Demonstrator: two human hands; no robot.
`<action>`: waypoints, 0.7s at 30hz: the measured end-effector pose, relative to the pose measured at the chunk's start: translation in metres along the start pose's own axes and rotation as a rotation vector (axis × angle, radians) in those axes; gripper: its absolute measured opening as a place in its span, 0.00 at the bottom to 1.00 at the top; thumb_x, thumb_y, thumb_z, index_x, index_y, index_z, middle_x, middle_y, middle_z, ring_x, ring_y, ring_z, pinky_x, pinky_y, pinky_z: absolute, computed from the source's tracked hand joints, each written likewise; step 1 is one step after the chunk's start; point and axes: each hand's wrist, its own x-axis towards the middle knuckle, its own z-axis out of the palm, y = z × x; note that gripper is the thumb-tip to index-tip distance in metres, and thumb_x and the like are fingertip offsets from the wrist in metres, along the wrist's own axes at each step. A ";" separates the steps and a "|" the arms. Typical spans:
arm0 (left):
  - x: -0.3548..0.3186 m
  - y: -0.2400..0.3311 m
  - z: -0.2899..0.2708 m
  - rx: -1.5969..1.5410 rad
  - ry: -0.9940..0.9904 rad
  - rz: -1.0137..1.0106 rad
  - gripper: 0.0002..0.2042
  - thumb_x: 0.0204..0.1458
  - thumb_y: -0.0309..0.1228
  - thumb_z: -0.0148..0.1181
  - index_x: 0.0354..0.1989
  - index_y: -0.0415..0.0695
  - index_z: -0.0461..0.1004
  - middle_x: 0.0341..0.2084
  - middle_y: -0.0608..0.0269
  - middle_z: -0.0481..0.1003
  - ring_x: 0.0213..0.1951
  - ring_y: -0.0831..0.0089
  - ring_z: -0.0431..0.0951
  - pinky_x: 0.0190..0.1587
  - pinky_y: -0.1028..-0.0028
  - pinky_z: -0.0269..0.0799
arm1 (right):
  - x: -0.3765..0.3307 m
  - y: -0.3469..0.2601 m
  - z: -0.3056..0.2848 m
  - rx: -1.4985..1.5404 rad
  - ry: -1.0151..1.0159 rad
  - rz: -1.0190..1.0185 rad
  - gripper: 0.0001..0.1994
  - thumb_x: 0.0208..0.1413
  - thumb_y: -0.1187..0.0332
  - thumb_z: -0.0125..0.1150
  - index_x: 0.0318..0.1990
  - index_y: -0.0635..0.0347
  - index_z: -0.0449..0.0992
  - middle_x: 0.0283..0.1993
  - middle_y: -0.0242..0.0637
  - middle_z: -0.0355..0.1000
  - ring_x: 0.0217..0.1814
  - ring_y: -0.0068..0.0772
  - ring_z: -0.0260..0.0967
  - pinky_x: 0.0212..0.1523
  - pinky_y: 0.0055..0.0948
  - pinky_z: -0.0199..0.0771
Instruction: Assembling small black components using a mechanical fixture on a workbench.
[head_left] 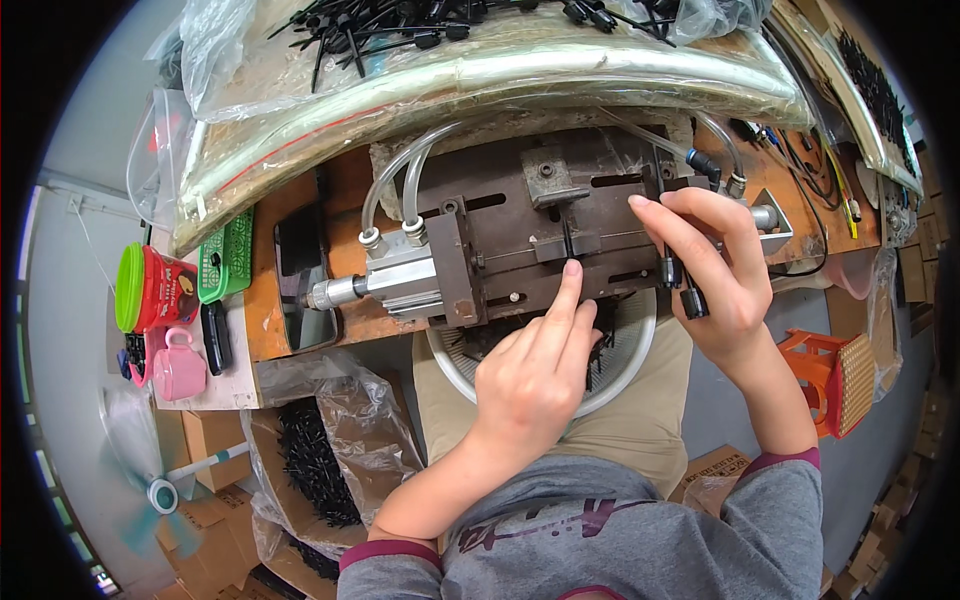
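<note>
1. At the far left edge of the surface (262,300) stand a red lidded tub (152,290) with a green cap, a pink plastic mug (180,368) and a green basket (228,256). All are smooth moulded plastic and well apart from the hands.

2. The pneumatic cylinder (385,280) is a blocky aluminium body with a steel rod end. Two clear hoses (400,180) curve up from its fittings. It looks heavy, rigid and fixed in place.

3. The dark steel jig plate (540,225) is slotted, oily-looking and bolted down. A thin black plastic pin (567,240) stands in its centre clamp. The pin is likely light, slightly flexible and easy to drop, so it is best pinched at its thicker head.

4. The left hand (535,375) has its index finger stretched out, the tip touching the base of the pin. The other fingers are curled and hold nothing visible.

5. A white round basket (625,375) on the lap holds more black parts.

6. The right hand (715,270) rests its fingertips on the plate's right end, clamped on two or so black pins (685,290) hanging below the fingers.

7. An orange plastic stool (830,375) stands at the right.
</note>
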 end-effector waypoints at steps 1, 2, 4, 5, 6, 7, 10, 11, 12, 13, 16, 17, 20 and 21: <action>0.002 0.001 0.002 0.093 -0.014 0.018 0.14 0.44 0.27 0.73 0.40 0.38 0.81 0.54 0.50 0.79 0.29 0.71 0.82 0.34 0.76 0.77 | 0.000 0.001 0.000 -0.015 0.002 -0.032 0.22 0.40 0.79 0.64 0.48 0.72 0.81 0.46 0.47 0.73 0.38 0.40 0.77 0.34 0.32 0.80; 0.004 0.002 0.002 0.186 -0.029 0.037 0.14 0.44 0.28 0.73 0.40 0.39 0.82 0.54 0.51 0.79 0.28 0.72 0.81 0.32 0.76 0.76 | -0.001 0.003 -0.001 -0.031 0.004 -0.064 0.21 0.40 0.78 0.64 0.47 0.72 0.81 0.45 0.47 0.74 0.38 0.41 0.77 0.33 0.32 0.80; 0.012 0.000 0.003 0.183 -0.025 0.034 0.13 0.44 0.29 0.73 0.39 0.40 0.82 0.53 0.52 0.79 0.26 0.73 0.80 0.30 0.75 0.74 | -0.001 0.002 -0.004 -0.043 0.003 -0.104 0.20 0.40 0.76 0.64 0.45 0.72 0.81 0.44 0.48 0.75 0.37 0.42 0.78 0.32 0.32 0.79; 0.014 -0.001 0.002 0.182 -0.024 0.032 0.13 0.43 0.30 0.72 0.38 0.41 0.82 0.53 0.53 0.79 0.25 0.74 0.79 0.30 0.75 0.74 | 0.001 0.000 -0.006 -0.040 -0.001 -0.112 0.19 0.40 0.75 0.64 0.45 0.72 0.81 0.43 0.48 0.76 0.36 0.42 0.78 0.32 0.32 0.79; 0.015 0.000 0.001 0.195 -0.035 0.027 0.14 0.43 0.30 0.73 0.39 0.41 0.82 0.53 0.54 0.80 0.25 0.74 0.79 0.30 0.75 0.73 | 0.002 -0.002 -0.008 -0.037 -0.004 -0.121 0.19 0.41 0.75 0.64 0.44 0.72 0.81 0.43 0.49 0.76 0.36 0.42 0.78 0.31 0.32 0.78; 0.015 0.001 0.000 0.207 -0.047 0.025 0.14 0.42 0.30 0.73 0.39 0.41 0.82 0.52 0.54 0.80 0.25 0.74 0.79 0.30 0.75 0.73 | 0.001 -0.001 -0.007 -0.060 0.007 -0.145 0.19 0.40 0.73 0.64 0.43 0.72 0.81 0.42 0.47 0.77 0.35 0.42 0.78 0.31 0.31 0.78; 0.016 0.002 -0.002 0.211 -0.076 0.007 0.15 0.41 0.31 0.74 0.39 0.42 0.82 0.52 0.55 0.80 0.27 0.73 0.80 0.31 0.75 0.75 | -0.002 0.003 -0.009 -0.099 -0.012 -0.182 0.20 0.38 0.73 0.64 0.42 0.73 0.82 0.41 0.47 0.76 0.34 0.40 0.78 0.31 0.31 0.78; 0.016 0.003 -0.003 0.205 -0.084 0.000 0.16 0.40 0.31 0.74 0.40 0.42 0.82 0.51 0.55 0.80 0.29 0.72 0.81 0.32 0.75 0.75 | -0.002 0.003 -0.009 -0.108 -0.013 -0.209 0.20 0.37 0.72 0.63 0.42 0.73 0.81 0.40 0.47 0.76 0.34 0.39 0.78 0.31 0.30 0.78; 0.018 0.002 -0.006 0.094 -0.061 -0.011 0.16 0.40 0.29 0.74 0.40 0.42 0.82 0.51 0.55 0.81 0.31 0.72 0.82 0.34 0.75 0.77 | -0.003 0.002 -0.008 -0.116 -0.015 -0.236 0.20 0.37 0.72 0.63 0.41 0.74 0.81 0.40 0.47 0.76 0.33 0.38 0.77 0.31 0.30 0.78; 0.021 0.001 -0.009 -0.013 -0.039 -0.026 0.16 0.40 0.27 0.74 0.40 0.41 0.82 0.50 0.55 0.81 0.33 0.71 0.83 0.36 0.75 0.78 | -0.004 0.001 -0.007 -0.120 -0.016 -0.264 0.20 0.36 0.72 0.63 0.41 0.75 0.81 0.40 0.47 0.76 0.33 0.37 0.77 0.32 0.30 0.78; 0.023 0.000 -0.019 -0.456 0.060 -0.101 0.15 0.43 0.22 0.72 0.42 0.39 0.81 0.44 0.54 0.82 0.37 0.68 0.84 0.38 0.74 0.79 | 0.000 -0.012 -0.007 -0.077 -0.080 -0.281 0.21 0.36 0.71 0.62 0.40 0.76 0.81 0.38 0.48 0.76 0.31 0.34 0.76 0.32 0.30 0.78; 0.022 0.001 -0.021 -0.625 0.098 -0.131 0.14 0.45 0.20 0.70 0.42 0.38 0.81 0.41 0.53 0.82 0.38 0.66 0.83 0.38 0.74 0.79 | -0.001 -0.014 -0.006 -0.052 -0.084 -0.287 0.21 0.36 0.71 0.61 0.40 0.76 0.80 0.38 0.48 0.76 0.30 0.33 0.76 0.32 0.29 0.78; 0.015 -0.001 -0.023 -0.789 0.078 -0.174 0.19 0.42 0.11 0.68 0.44 0.36 0.80 0.42 0.56 0.81 0.43 0.70 0.83 0.45 0.73 0.81 | -0.003 -0.019 -0.004 -0.003 -0.087 -0.257 0.21 0.38 0.71 0.61 0.42 0.76 0.81 0.40 0.52 0.78 0.34 0.37 0.79 0.35 0.30 0.82; 0.015 -0.001 -0.022 -0.728 0.095 -0.135 0.19 0.42 0.12 0.70 0.46 0.35 0.80 0.38 0.56 0.80 0.41 0.68 0.83 0.42 0.76 0.81 | -0.004 -0.017 -0.003 0.026 -0.087 -0.247 0.21 0.39 0.71 0.61 0.43 0.76 0.81 0.41 0.52 0.78 0.35 0.38 0.80 0.36 0.31 0.82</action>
